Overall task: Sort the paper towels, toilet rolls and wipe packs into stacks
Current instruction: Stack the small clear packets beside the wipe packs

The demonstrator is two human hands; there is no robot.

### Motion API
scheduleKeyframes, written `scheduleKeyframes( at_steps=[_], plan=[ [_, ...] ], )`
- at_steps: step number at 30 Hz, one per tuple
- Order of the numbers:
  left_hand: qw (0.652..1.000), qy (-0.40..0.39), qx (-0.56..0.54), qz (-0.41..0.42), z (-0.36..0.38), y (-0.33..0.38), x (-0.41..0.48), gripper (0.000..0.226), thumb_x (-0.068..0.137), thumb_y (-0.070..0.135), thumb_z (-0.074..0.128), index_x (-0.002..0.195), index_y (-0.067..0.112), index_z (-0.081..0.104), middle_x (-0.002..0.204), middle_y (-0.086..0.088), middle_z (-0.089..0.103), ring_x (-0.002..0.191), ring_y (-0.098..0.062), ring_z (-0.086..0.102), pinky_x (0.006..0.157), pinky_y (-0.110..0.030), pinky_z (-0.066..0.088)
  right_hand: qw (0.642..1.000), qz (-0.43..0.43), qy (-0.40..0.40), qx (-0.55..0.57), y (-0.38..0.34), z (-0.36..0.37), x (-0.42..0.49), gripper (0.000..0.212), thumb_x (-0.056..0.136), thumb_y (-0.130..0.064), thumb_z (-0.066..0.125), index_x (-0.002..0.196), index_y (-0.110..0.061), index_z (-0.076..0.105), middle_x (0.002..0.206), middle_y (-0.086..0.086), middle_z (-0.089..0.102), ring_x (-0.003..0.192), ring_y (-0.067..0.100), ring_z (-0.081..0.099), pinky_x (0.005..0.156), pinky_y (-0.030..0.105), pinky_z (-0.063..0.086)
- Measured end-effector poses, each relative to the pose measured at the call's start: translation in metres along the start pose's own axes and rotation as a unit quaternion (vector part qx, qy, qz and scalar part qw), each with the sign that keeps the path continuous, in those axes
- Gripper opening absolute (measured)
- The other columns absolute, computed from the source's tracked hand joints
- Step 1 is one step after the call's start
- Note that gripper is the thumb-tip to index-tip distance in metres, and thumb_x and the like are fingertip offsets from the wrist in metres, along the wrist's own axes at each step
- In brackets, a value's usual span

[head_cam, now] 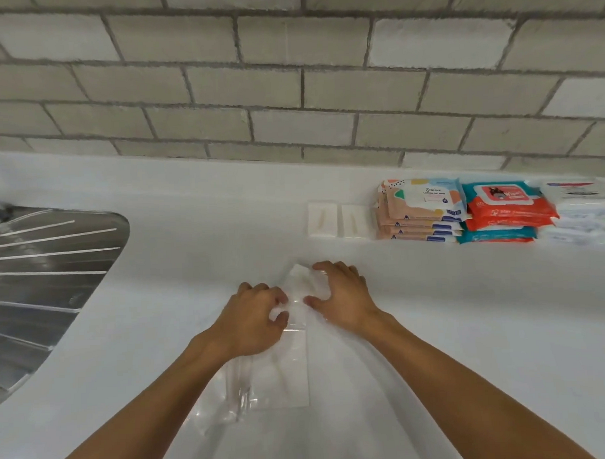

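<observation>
We pinch wrapper with left hand; right hand clamped on towel, likely freeing it for stacking beside wipe packs.

Person, two forearms in view, both bare down to the wrists. Left hand and right hand likewise bare, knuckles and fingers uncovered.
</observation>
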State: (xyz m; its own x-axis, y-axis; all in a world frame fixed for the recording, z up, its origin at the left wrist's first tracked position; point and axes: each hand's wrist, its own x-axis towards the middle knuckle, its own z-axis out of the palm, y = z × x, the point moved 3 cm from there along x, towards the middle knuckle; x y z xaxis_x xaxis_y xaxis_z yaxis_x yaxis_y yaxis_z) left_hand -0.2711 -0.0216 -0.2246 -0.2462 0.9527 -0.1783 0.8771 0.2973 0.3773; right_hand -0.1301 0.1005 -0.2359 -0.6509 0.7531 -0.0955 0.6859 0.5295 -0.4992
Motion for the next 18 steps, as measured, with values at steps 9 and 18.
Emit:
scheduleKeyframes(
  at_steps=[9, 18],
  plan=[
    [0.995, -0.085, 0.059, 0.011, 0.005, 0.013, -0.026, 0.084, 0.071, 0.068, 0.066, 0.142, 0.035, 0.035, 0.115, 0.012, 0.046, 0.111, -0.015, 0.031, 0.098, -0.029, 0.027, 0.989, 0.06, 0.045, 0.13, 0.018, -0.005, -0.024, 0.062, 0.075, -0.032, 0.08, 0.129, -0.018, 0.052, 0.119, -0.001, 0.065, 0.109, 0.021, 0.061, 0.093, 0.031, 0.049],
    [0.992, -0.025, -0.119, 0.027, 0.0, 0.019, -0.015, 0.026, 0.08, 0.033, 0.074, 0.105, 0.035, 0.064, 0.098, 0.014, 0.063, 0.093, -0.004, 0.054, 0.085, -0.019, 0.04, 0.972, 0.106, 0.062, 0.201, 0.027, -0.02, -0.038, 0.024, 0.077, -0.033, 0.078, 0.086, -0.015, 0.064, 0.08, -0.006, 0.067, 0.079, 0.017, 0.064, 0.067, 0.027, 0.053]
  ],
)
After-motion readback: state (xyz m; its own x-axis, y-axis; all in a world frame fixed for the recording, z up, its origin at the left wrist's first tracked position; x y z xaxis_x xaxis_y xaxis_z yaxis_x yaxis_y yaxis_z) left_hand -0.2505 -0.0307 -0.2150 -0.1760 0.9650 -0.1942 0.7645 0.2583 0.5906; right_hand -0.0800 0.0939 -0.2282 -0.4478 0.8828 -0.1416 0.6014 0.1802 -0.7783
